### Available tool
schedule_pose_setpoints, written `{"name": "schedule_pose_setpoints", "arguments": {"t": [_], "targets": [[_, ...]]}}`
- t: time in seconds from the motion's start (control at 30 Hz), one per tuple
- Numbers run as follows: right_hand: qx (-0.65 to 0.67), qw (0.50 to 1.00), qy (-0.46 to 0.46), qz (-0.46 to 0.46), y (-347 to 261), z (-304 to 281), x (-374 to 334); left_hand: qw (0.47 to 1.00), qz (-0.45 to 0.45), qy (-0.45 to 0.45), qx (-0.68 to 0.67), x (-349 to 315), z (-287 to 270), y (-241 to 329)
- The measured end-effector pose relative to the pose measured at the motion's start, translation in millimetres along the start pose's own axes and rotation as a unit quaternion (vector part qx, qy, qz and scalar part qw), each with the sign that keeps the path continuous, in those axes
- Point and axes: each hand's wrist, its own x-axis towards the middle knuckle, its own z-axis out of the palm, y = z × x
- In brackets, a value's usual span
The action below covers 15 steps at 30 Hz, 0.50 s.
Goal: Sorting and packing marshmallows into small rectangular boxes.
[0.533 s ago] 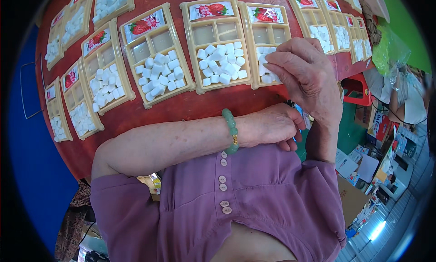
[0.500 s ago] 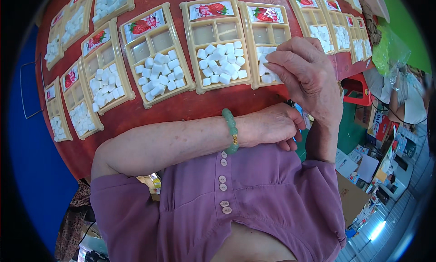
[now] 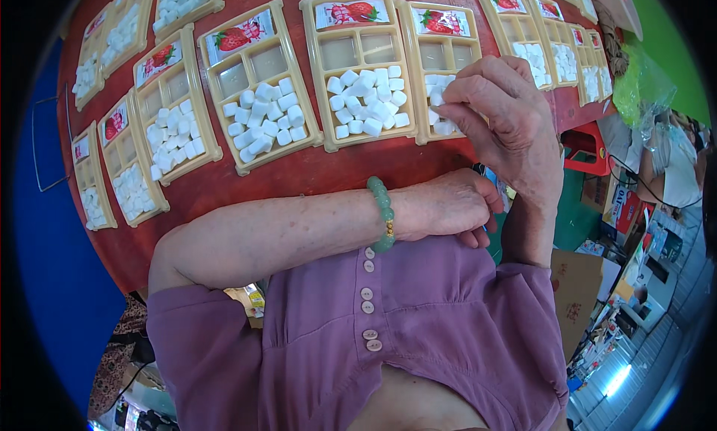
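Note:
My right hand (image 3: 508, 121) is over the lower compartment of a beige plastic tray (image 3: 404, 54), thumb and forefinger pinched together among small white marshmallow-like pieces (image 3: 436, 80). Whatever the fingertips hold is hidden. Below it my left hand (image 3: 452, 205), with a green bead bracelet (image 3: 381, 207) at the wrist, lies across my body with its fingers curled. A bit of blue shows by those fingers, too small to name. The tray's top slot holds a strawberry-printed sachet (image 3: 445, 23); its two middle compartments show nothing in them. To its left stands a matching filled tray (image 3: 308, 39).
More such trays with white pieces and sachets stand in rows on the red table (image 3: 287, 178). Right of the table are a red plastic item (image 3: 586, 149), a clear plastic bag (image 3: 650, 95), another person's arm (image 3: 651, 181) and a cardboard box (image 3: 573, 296).
My right hand stays pinched over the same tray, with its fingers shifted only slightly. My left hand holds its place. The view has moved a little.

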Motion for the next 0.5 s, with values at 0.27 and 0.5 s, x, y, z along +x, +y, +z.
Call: {"name": "schedule_pose_setpoints", "arguments": {"t": [0.27,0.5], "targets": [[0.007,1.0,-0.02,-0.004,-0.1,-2.5,-2.3,1.0,-0.003,0.0,-0.001,1.7,-0.4,-0.4],[0.0,1.0,-0.012,0.003,-1.7,-1.8,-3.3,1.0,-0.004,-0.003,0.003,1.7,0.4,0.4]]}}
